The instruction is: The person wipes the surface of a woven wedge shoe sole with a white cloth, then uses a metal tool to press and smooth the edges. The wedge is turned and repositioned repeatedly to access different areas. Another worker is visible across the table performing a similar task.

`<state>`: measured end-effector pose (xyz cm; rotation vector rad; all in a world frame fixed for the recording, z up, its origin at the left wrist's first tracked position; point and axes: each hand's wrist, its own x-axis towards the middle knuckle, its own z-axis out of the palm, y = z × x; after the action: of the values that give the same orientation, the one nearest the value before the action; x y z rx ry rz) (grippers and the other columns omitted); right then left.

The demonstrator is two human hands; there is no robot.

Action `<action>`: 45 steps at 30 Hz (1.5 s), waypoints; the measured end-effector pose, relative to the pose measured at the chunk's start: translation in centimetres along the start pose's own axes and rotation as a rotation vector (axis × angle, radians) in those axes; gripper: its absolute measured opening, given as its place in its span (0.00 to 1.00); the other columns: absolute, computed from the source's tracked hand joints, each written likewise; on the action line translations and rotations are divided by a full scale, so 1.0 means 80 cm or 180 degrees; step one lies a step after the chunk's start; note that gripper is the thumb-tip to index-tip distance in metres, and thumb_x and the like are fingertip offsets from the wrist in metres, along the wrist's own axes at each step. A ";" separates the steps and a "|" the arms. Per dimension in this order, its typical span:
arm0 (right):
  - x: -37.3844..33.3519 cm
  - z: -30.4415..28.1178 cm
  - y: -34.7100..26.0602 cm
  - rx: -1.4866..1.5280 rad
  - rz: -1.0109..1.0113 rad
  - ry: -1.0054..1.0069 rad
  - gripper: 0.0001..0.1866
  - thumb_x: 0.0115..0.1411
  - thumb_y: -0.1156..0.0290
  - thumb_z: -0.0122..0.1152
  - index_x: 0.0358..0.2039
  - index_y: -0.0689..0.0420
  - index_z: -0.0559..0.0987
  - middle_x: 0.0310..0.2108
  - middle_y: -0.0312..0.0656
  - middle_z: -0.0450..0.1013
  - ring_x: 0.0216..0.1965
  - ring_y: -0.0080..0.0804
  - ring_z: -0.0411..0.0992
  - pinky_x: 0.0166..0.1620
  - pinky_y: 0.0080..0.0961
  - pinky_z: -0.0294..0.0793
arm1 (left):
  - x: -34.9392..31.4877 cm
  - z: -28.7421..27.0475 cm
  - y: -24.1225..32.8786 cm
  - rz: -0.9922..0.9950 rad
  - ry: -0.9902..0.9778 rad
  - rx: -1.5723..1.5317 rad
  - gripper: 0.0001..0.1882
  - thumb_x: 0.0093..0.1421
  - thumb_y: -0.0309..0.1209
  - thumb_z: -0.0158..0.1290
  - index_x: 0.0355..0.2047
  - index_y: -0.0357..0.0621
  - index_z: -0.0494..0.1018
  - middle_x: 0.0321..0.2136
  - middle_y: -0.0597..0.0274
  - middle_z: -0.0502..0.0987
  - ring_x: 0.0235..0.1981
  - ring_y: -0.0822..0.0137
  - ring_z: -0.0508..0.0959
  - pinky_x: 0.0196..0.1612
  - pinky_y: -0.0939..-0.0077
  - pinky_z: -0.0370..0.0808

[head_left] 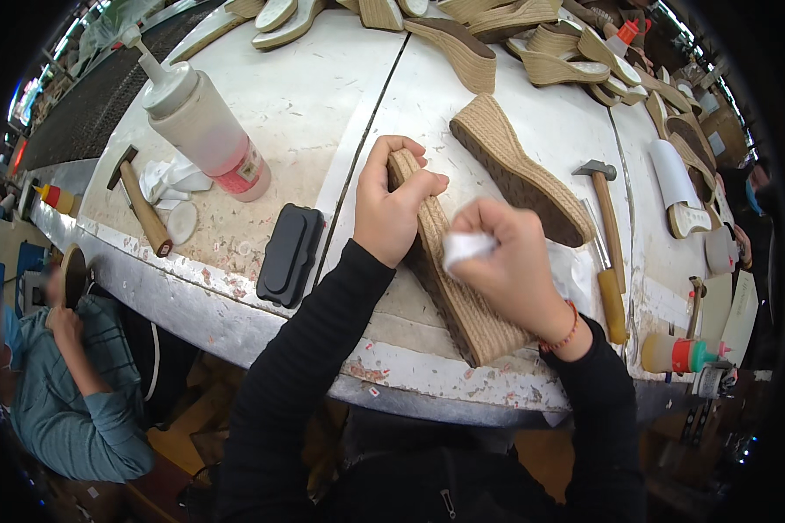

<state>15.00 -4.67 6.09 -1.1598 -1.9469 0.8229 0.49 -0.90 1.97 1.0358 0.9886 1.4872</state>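
A rope-wrapped wedge shoe sole (490, 327) lies tilted at the table's front edge, its dark bottom turned to the left. My left hand (388, 209) is closed around its narrow far end, thumb on the woven side. Pinched in my right hand (516, 266) is a wad of white cloth or tissue (467, 250), held against the woven side and slightly smeared by motion. My right palm hides part of the sole. Just beyond, a second wedge sole (519, 170) rests on its side with the brown patterned bottom showing.
Right of my right hand lie a hammer (608, 218) and a wooden-handled tool (610, 305). At left are a black case (290, 254), a squeeze bottle (205, 131) and another hammer (146, 205). Wedge soles (541, 61) pile up at the back. A co-worker (78, 375) sits at lower left.
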 end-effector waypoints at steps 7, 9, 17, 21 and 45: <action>0.004 0.006 0.003 0.0170 -0.0124 0.0190 0.06 0.40 0.80 0.59 0.21 0.62 0.72 0.16 0.33 0.68 0.18 0.14 0.63 0.24 0.14 0.62 | 0.004 -0.001 0.004 -0.0079 -0.0006 -0.0037 0.15 0.45 0.23 0.55 0.34 0.39 0.65 0.30 0.62 0.68 0.29 0.74 0.68 0.34 0.80 0.68; -0.001 0.005 0.006 0.0191 -0.0064 0.0164 0.06 0.40 0.80 0.59 0.21 0.62 0.72 0.16 0.33 0.68 0.18 0.14 0.62 0.23 0.14 0.62 | 0.003 0.000 0.003 -0.0042 -0.0007 -0.0073 0.15 0.45 0.23 0.55 0.34 0.39 0.65 0.30 0.62 0.67 0.29 0.74 0.69 0.34 0.81 0.68; -0.001 0.003 0.003 0.0160 0.0019 0.0069 0.06 0.41 0.80 0.59 0.21 0.62 0.72 0.16 0.33 0.68 0.19 0.14 0.62 0.24 0.14 0.62 | 0.001 -0.002 0.004 -0.0117 -0.0036 -0.0101 0.16 0.44 0.24 0.55 0.34 0.40 0.65 0.29 0.62 0.67 0.29 0.74 0.69 0.34 0.80 0.68; -0.001 0.004 0.005 0.0230 -0.0096 0.0229 0.05 0.41 0.80 0.59 0.21 0.62 0.72 0.16 0.32 0.67 0.19 0.13 0.61 0.24 0.13 0.62 | 0.002 0.002 0.000 0.0030 -0.0040 0.0029 0.16 0.44 0.24 0.55 0.34 0.40 0.65 0.29 0.62 0.67 0.29 0.74 0.69 0.34 0.80 0.68; -0.004 0.002 0.006 0.0180 0.0014 0.0116 0.06 0.40 0.79 0.60 0.21 0.61 0.72 0.16 0.33 0.67 0.18 0.15 0.62 0.23 0.14 0.62 | 0.002 0.002 0.001 -0.0005 -0.0075 -0.0037 0.15 0.45 0.24 0.55 0.34 0.39 0.65 0.29 0.62 0.68 0.28 0.74 0.70 0.33 0.81 0.68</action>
<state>15.21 -4.80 5.55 -1.1385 -1.8803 0.8480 0.60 -0.74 2.13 1.0419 0.9628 1.4747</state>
